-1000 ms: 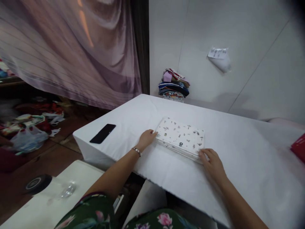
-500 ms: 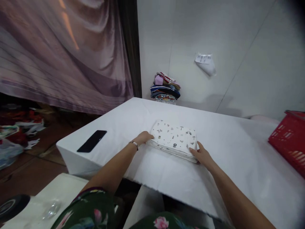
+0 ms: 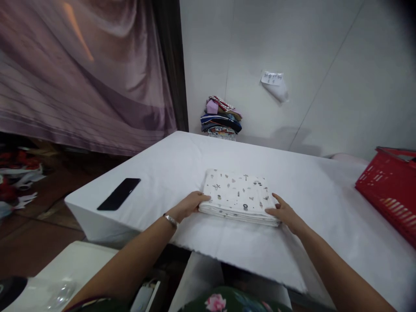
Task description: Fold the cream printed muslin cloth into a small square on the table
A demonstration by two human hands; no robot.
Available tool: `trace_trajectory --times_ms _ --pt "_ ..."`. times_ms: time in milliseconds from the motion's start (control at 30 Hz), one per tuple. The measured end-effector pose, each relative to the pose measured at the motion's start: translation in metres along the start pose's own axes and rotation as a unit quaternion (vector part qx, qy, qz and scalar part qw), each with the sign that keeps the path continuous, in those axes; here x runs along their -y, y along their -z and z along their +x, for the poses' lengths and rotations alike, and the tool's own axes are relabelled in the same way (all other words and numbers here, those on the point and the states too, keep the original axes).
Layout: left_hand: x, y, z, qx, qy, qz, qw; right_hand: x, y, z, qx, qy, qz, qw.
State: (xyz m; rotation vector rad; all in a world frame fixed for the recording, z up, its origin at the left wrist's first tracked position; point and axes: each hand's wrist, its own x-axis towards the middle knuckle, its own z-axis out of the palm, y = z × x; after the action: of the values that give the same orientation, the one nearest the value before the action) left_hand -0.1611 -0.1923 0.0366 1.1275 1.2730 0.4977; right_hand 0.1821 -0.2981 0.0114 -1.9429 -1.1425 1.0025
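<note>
A folded white cloth with small printed figures lies flat on the white-covered table, its stacked layers showing along the near edge. At its left end my left hand grips the near corner, thumb on top and fingers tucked out of sight at the side. My right hand pinches the opposite near corner, with thumb and index finger showing and the other fingers partly hidden.
A black phone lies on the table's left side. On the right stands a red plastic basket. Several folded fabrics are piled behind the far edge. A pinkish curtain hangs at the left.
The cloth has turned slightly, and its near edge now lies more level across my view. Both hands have come a little nearer to me with it, still at its ends.
</note>
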Motion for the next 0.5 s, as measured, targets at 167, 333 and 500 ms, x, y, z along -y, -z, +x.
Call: trace_trajectory --times_ms 167,333,500 --pt "0.005 -0.003 -0.01 0.039 0.012 -0.073 0.996 0.015 0.001 -0.007 -0.062 0.095 -0.234 0.966" --pt "-0.002 -0.007 -0.009 0.01 0.032 -0.052 0.998 0.058 -0.035 -0.01 -0.092 0.304 -0.308 0.897" --pt "0.003 -0.008 -0.005 -0.013 0.027 -0.031 0.999 0.071 -0.07 0.004 0.02 0.273 -0.382 0.883"
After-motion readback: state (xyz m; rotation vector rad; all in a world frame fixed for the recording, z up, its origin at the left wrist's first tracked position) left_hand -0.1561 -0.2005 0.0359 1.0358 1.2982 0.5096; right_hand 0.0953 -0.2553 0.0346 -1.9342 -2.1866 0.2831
